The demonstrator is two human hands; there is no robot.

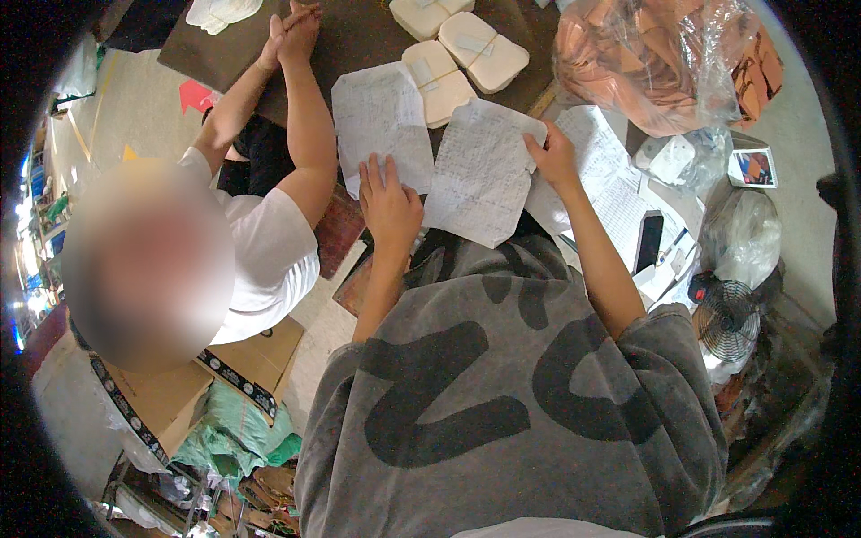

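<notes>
My left hand lies with its fingers stretched over the lower edge of a handwritten white paper sheet on the brown table. In my right hand, thumb and fingers pinch the upper right corner of a second handwritten sheet. That creased sheet is tilted, its lower corner close to my lap. Just beyond both sheets are banded stacks of cream-coloured pads with rounded corners. To the right of my right hand, more written papers spread out, with a dark phone lying on them.
Close at my left sits a person in a white shirt, hands clasped on the brown table. Clear plastic around orange-brown material fills the far right. A small fan stands right of the papers; cardboard boxes are lower left.
</notes>
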